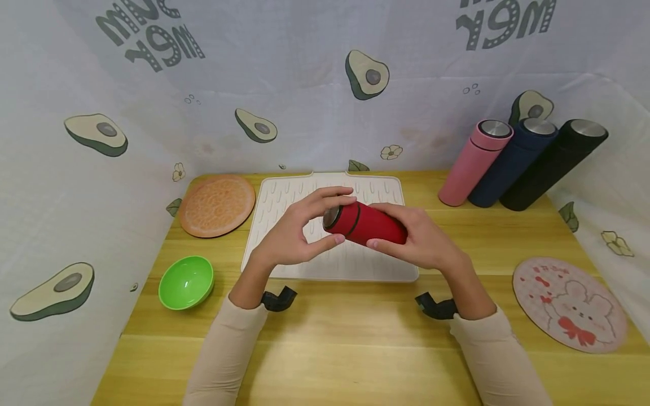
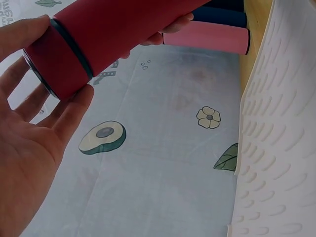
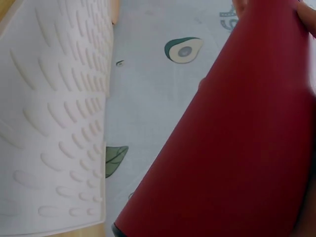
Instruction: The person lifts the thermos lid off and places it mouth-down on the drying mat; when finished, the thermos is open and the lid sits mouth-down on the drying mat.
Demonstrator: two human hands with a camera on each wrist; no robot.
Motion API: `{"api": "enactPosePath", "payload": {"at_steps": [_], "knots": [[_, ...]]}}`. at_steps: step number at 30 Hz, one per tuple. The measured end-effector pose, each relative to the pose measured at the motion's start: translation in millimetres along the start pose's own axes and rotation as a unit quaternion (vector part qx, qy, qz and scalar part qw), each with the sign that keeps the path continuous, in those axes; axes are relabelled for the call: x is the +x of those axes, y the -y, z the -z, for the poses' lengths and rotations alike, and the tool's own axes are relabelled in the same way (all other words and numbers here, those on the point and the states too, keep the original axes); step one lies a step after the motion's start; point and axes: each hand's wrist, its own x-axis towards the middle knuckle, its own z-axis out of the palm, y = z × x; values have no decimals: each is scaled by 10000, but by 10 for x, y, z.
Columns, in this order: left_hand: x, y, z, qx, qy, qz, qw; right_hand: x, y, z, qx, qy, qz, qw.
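A red thermos flask is held tilted over the white ribbed mat, its silver-topped cap toward the left. My right hand grips the body near its base, thumb on the near side. The left hand is curved around the cap end, leaving a gap between palm and lid. In the left wrist view, the thumb and fingertips touch the red cap beside a dark ring. The flask body fills much of the right wrist view and hides most of the right hand there.
Pink, blue and black flasks stand at the back right. Below the hands lies the white mat. An orange round mat and green bowl are at left, a rabbit-print mat at right.
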Motion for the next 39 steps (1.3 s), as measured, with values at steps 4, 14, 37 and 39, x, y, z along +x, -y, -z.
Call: {"api": "enactPosePath", "payload": {"at_steps": [4,14,37,39], "knots": [[-4,22,13,-255,59,-4,9997,-13,-10,15,152,127,92,9998],[-15,-5,10,-548,-93,109,9984,-11,6,30,-49,9,402,9992],[-22,-41,-36,-15,-1471,2172,9650,-1,154,-74,-1889,-1030,830,9731],[-29,-30,-4,-130,-1187,2142,9695,-9,165,-73,-1934,-939,710,9740]]}}
